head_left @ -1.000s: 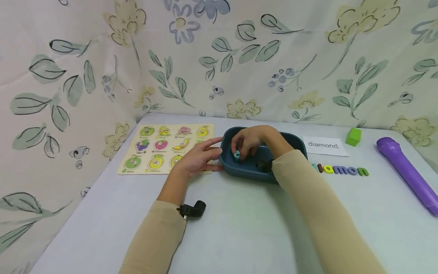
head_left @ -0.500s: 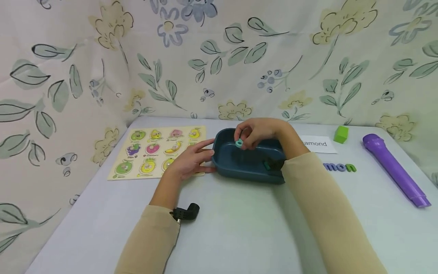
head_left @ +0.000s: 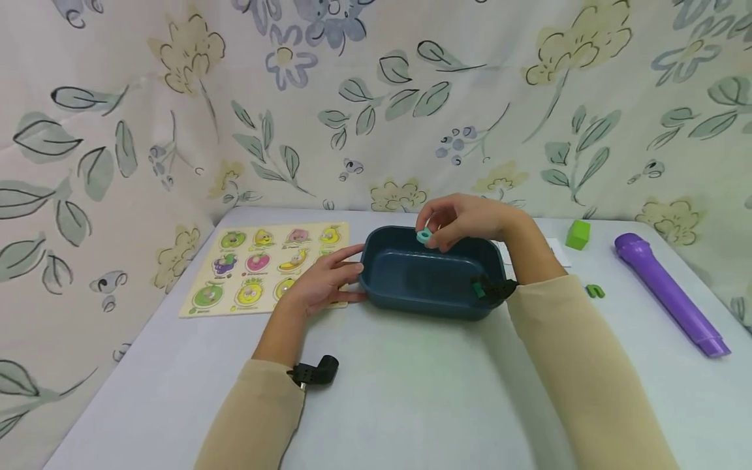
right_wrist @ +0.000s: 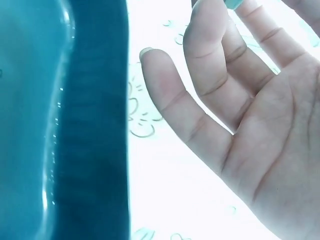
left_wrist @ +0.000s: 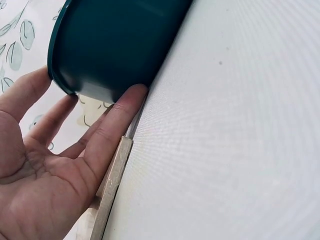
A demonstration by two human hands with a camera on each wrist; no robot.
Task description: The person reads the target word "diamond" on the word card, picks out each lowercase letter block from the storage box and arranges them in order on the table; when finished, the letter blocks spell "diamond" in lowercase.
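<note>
In the head view a dark teal tray (head_left: 429, 308) stands on the table, its floor bare. Above its back rim my right hand (head_left: 464, 219) pinches a small teal toy letter (head_left: 424, 235) with a ring-shaped part; I cannot tell which letter. Only an edge of that letter (right_wrist: 232, 4) shows at the top of the right wrist view. My left hand (head_left: 320, 281) touches the tray's left end with fairly straight fingers. In the left wrist view these fingertips (left_wrist: 134, 93) rest against the tray wall (left_wrist: 115, 50).
Left of the tray lies a fruit puzzle board (head_left: 200, 266), partly under my left hand. To the right are a green letter n (head_left: 595, 291), a green block (head_left: 578, 234) and a purple microphone (head_left: 670, 294). My right arm mostly hides a white card (head_left: 558, 252).
My right hand has lifted the teal letter up from inside the tray and moved it rightward to the back rim. The view has shifted slightly; my left hand stays against the tray.
</note>
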